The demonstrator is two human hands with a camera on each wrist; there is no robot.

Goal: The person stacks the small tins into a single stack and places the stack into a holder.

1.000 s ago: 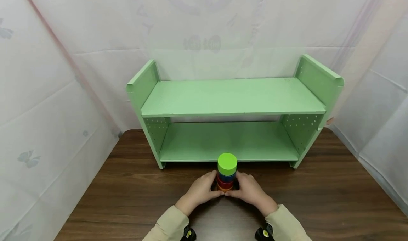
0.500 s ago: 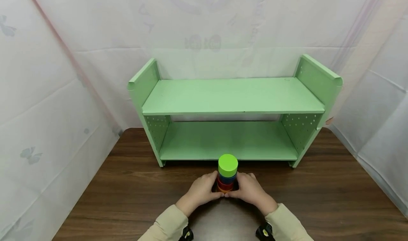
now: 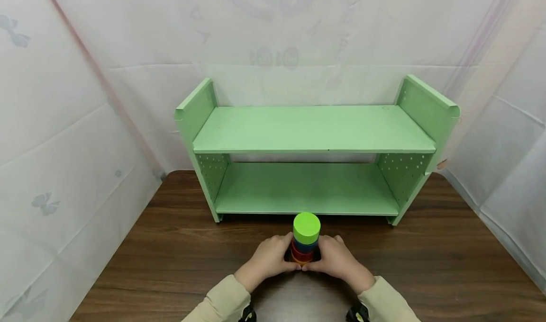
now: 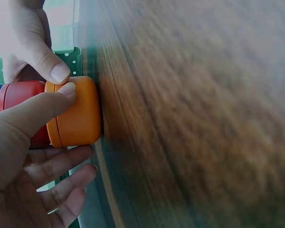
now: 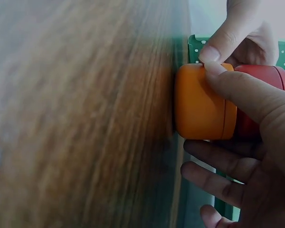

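Note:
A stack of small round lidded jars stands upright on the table, between both hands. The light green jar (image 3: 306,227) is on top, then a blue jar (image 3: 305,247), a red jar (image 3: 302,254) and the orange jar (image 4: 78,111) at the bottom. From the left side, the left hand (image 3: 268,256) grips the low part of the stack, its thumb across the orange jar. Opposite it, the right hand (image 3: 339,258) holds the same part, thumb on the orange jar too. Both thumb tips meet at the near side. Far sides of the jars are hidden.
Behind the stack stands a pale green two-tier shelf (image 3: 313,129) with raised side panels. Its lower board (image 3: 256,189) lies just beyond the jars. The dark wooden table (image 3: 170,255) spreads around, and white printed cloth (image 3: 77,170) hangs along the back and sides.
The stack and both hands have shifted slightly toward the person, away from the shelf. Both hands keep the same hold.

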